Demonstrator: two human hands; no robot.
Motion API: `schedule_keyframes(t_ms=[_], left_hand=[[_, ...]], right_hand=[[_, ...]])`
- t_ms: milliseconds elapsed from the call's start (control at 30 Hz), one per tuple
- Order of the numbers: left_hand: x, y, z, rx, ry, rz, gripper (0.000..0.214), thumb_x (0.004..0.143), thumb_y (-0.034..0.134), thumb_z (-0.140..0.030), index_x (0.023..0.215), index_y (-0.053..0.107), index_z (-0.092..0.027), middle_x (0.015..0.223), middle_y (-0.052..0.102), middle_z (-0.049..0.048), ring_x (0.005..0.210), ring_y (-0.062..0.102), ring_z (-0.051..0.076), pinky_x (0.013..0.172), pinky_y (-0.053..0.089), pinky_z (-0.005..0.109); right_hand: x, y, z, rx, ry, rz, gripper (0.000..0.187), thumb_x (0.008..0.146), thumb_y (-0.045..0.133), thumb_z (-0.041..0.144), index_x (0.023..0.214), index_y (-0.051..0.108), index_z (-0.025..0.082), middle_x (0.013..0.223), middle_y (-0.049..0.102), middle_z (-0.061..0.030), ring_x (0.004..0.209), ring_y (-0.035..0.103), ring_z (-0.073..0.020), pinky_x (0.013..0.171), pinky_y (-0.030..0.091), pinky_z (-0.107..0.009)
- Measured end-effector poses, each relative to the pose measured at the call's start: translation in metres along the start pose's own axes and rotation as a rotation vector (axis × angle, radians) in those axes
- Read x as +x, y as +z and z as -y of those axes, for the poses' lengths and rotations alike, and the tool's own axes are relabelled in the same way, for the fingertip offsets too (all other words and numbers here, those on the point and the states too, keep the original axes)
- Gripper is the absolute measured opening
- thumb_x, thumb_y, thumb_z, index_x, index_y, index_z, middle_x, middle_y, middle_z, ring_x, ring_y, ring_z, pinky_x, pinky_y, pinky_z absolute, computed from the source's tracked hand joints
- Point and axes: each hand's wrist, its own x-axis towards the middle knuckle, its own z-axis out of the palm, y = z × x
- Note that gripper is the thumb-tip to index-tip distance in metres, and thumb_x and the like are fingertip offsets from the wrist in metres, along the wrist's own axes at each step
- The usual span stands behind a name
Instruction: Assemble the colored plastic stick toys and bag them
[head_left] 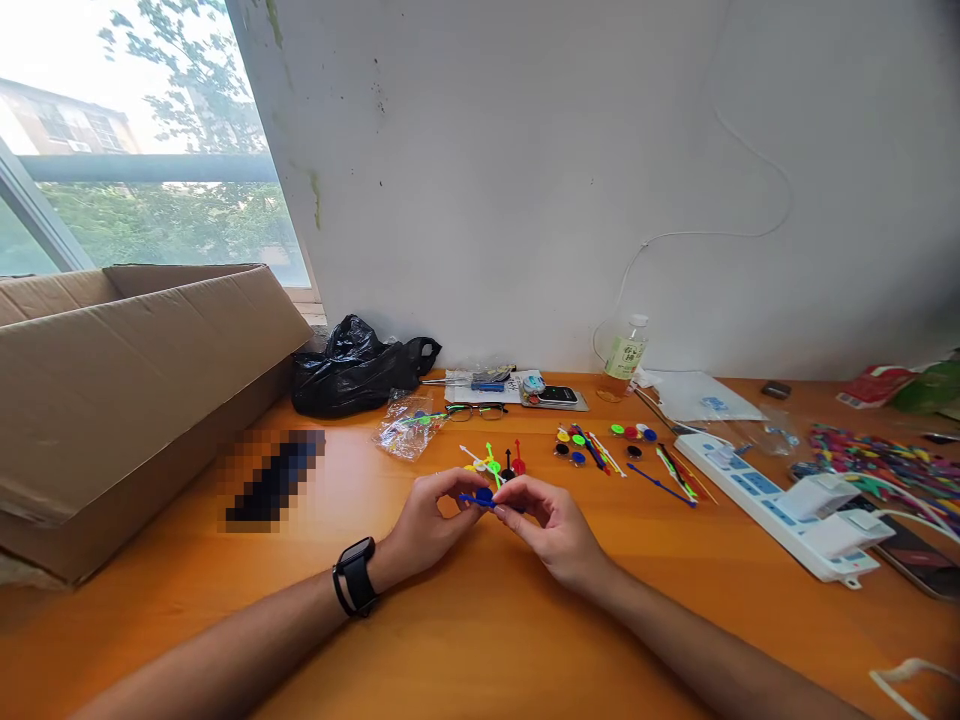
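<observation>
Over the wooden table, my left hand [429, 522] and my right hand [556, 527] meet with their fingertips pinched on a small blue arrow spinner [484, 496], a round disc with a thin pointer. Fingers cover part of it, so how its parts join is hard to see. Just behind my hands stand several spinners with arrows; a red spinner [518, 464] and a green spinner [493, 466] are among them. To the right lie loose coloured discs [577, 458], a bunch of thin pointers [600, 455] and a single blue pointer [661, 485].
A white power strip [757, 495] with plugged-in chargers runs along the right, near a colourful pile [877, 460]. At left stands a large cardboard box [150, 390]. Along the wall are a black plastic bag [360, 370], glasses [480, 411] and a bottle [624, 360].
</observation>
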Motion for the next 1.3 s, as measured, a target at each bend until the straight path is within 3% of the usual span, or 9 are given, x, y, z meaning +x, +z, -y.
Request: schedule_keyframes(t_ms=[267, 500, 767, 1100, 1300], left_hand=[[-0.001, 0.000, 0.001, 0.052, 0.092, 0.003, 0.016, 0.092, 0.071, -0.017, 0.106, 0.077, -0.018, 0.096, 0.082, 0.0048, 0.084, 0.076, 0.018, 0.078, 0.060, 0.027], [-0.002, 0.000, 0.000, 0.068, 0.132, 0.010, 0.016, 0.093, 0.070, -0.016, 0.106, 0.077, -0.019, 0.099, 0.083, 0.0047, 0.087, 0.077, 0.018, 0.080, 0.061, 0.026], [-0.001, -0.001, -0.002, 0.077, 0.161, 0.023, 0.017, 0.095, 0.068, -0.015, 0.108, 0.077, -0.020, 0.103, 0.082, 0.0060, 0.090, 0.078, 0.018, 0.080, 0.061, 0.026], [-0.004, -0.007, -0.012, 0.083, 0.204, 0.100, 0.032, 0.090, 0.068, -0.018, 0.121, 0.071, -0.019, 0.118, 0.079, 0.0109, 0.104, 0.075, 0.024, 0.091, 0.061, 0.034], [-0.004, -0.005, -0.016, 0.071, 0.197, 0.096, 0.023, 0.095, 0.070, -0.023, 0.118, 0.072, -0.018, 0.113, 0.080, 0.0115, 0.102, 0.075, 0.023, 0.090, 0.061, 0.033]], right_hand=[[-0.004, -0.001, 0.004, -0.207, -0.218, 0.035, 0.008, 0.099, 0.070, 0.023, 0.097, 0.078, 0.024, 0.098, 0.079, -0.0028, 0.092, 0.074, -0.0202, 0.090, 0.056, -0.032], [-0.007, -0.001, -0.002, -0.315, -0.335, -0.036, 0.011, 0.097, 0.071, 0.018, 0.103, 0.075, 0.026, 0.098, 0.078, -0.0022, 0.090, 0.074, -0.0193, 0.086, 0.057, -0.030], [-0.008, -0.001, -0.003, -0.320, -0.270, -0.080, 0.007, 0.095, 0.075, 0.021, 0.100, 0.074, 0.025, 0.093, 0.078, -0.0002, 0.084, 0.074, -0.0179, 0.082, 0.058, -0.028], [-0.007, -0.001, 0.003, -0.372, -0.362, -0.107, 0.003, 0.095, 0.075, 0.022, 0.096, 0.074, 0.024, 0.089, 0.077, -0.0023, 0.081, 0.074, -0.0188, 0.077, 0.058, -0.029], [-0.005, -0.004, 0.005, -0.336, -0.404, -0.033, 0.006, 0.097, 0.074, 0.022, 0.097, 0.078, 0.026, 0.094, 0.076, -0.0051, 0.087, 0.072, -0.0215, 0.081, 0.058, -0.034]])
